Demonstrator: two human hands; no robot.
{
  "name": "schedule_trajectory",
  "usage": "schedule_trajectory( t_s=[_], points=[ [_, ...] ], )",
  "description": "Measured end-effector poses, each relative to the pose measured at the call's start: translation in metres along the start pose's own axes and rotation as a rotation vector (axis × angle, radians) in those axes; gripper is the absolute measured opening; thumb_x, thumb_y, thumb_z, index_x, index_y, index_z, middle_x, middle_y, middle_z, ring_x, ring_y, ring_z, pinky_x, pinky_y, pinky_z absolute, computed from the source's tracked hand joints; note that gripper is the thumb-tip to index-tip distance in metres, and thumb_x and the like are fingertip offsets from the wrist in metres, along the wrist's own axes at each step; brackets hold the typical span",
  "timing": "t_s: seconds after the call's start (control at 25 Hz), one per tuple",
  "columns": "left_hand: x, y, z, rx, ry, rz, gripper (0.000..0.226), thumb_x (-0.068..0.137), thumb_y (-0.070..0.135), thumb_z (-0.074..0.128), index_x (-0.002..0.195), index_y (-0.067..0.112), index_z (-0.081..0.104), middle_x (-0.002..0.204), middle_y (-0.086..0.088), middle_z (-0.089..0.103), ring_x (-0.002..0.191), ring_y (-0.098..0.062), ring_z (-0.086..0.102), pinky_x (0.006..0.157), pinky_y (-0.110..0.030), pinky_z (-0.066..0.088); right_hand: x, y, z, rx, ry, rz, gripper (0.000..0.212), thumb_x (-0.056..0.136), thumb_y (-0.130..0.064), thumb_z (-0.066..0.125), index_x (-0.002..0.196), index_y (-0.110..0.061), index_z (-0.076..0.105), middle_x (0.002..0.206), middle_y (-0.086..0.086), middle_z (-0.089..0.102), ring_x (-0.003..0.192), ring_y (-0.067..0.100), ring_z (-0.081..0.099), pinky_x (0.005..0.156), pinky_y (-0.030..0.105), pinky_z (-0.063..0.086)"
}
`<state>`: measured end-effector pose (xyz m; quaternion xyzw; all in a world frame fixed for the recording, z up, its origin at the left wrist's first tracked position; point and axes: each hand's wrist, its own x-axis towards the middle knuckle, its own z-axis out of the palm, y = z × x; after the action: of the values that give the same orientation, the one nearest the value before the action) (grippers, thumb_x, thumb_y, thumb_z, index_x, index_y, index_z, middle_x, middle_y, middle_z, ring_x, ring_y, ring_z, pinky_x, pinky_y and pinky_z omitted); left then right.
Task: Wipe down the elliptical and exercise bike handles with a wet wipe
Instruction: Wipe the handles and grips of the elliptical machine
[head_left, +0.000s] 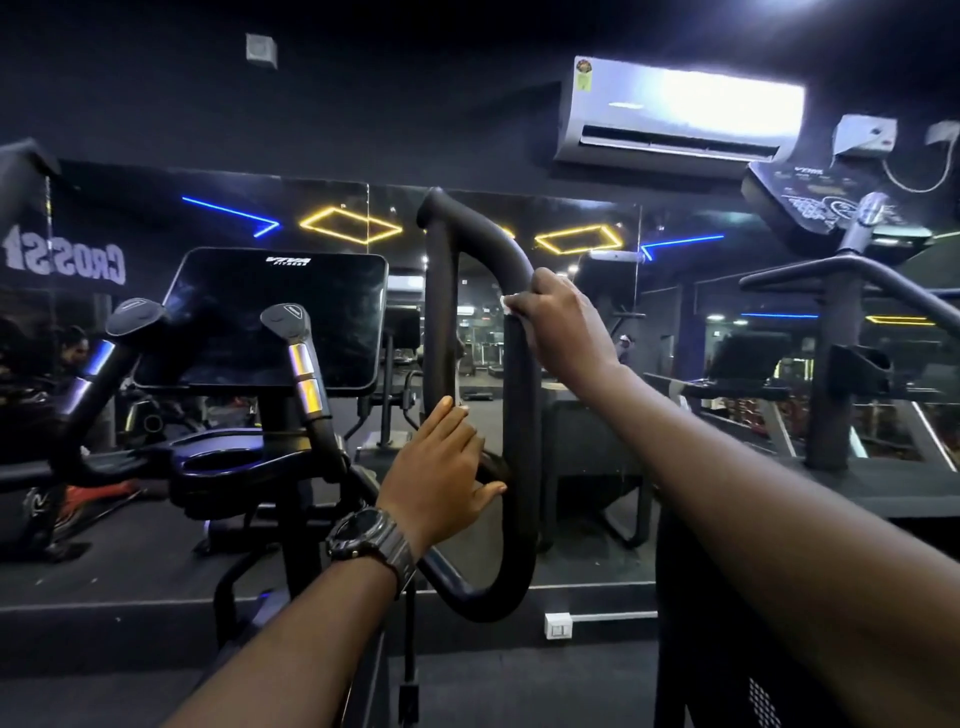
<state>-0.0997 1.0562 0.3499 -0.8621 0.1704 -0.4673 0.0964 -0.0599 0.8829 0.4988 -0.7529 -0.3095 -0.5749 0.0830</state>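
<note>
A black looped elliptical handle (519, 415) rises in the middle of the view. My right hand (563, 325) grips its outer bar near the top bend, with a white wet wipe (511, 303) pressed between palm and bar; only a small corner of the wipe shows. My left hand (441, 467), with a wristwatch, holds the lower part of the loop where the inner bar meets the crosspiece, thumb reaching toward the outer bar. The fixed handles with silver sensor strips (306, 374) stand to the left in front of the console screen (270, 317).
A mirror wall (582, 332) lies right behind the machine. Another machine's console (831, 208) and black rail (857, 270) stand at the right. An air conditioner (675, 114) hangs above. A white socket (558, 625) sits low on the ledge.
</note>
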Motion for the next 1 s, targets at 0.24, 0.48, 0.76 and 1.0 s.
schedule_trajectory(
  t_s=[0.24,0.48,0.76,1.0],
  points=[
    [0.001,-0.010,-0.008,-0.062,0.038,0.068,0.044,0.092,0.046,0.057,0.120,0.014,0.068,0.125,-0.001,0.064,0.135,-0.020,0.046,0.123,-0.035,0.010,-0.089,-0.036,0.002,-0.047,-0.458,-0.308,0.017,0.088,-0.019,0.064,0.099,-0.006,0.064,0.098,0.008,0.052,0.086,0.022,0.055,0.058,0.027,0.047],
    [-0.012,-0.016,-0.009,-0.096,0.067,-0.040,0.059,0.081,0.032,0.077,0.128,0.002,0.060,0.148,-0.015,0.045,0.143,-0.030,0.037,0.111,-0.044,0.042,-0.089,-0.026,0.009,-0.053,-0.329,-0.132,0.022,0.086,-0.016,0.068,0.108,-0.016,0.069,0.101,0.003,0.054,0.092,0.022,0.053,0.064,0.036,0.056],
    [-0.013,0.002,-0.015,-0.463,0.111,-0.439,0.076,0.080,0.016,0.079,0.145,0.004,0.042,0.152,-0.009,0.033,0.139,-0.025,0.038,0.114,-0.035,0.037,-0.133,-0.064,0.014,0.119,-0.359,0.101,0.021,0.088,-0.011,0.060,0.105,-0.019,0.070,0.093,0.002,0.061,0.083,0.028,0.064,0.065,0.041,0.055],
    [-0.003,-0.012,-0.011,-0.737,0.300,-0.616,0.045,0.076,0.005,0.076,0.113,0.027,0.063,0.114,-0.001,0.064,0.102,-0.021,0.065,0.089,-0.041,0.056,-0.062,-0.100,0.031,0.436,-0.138,0.382,0.014,0.094,-0.015,0.058,0.101,-0.016,0.070,0.097,0.001,0.068,0.087,0.020,0.064,0.073,0.032,0.052]
  ],
)
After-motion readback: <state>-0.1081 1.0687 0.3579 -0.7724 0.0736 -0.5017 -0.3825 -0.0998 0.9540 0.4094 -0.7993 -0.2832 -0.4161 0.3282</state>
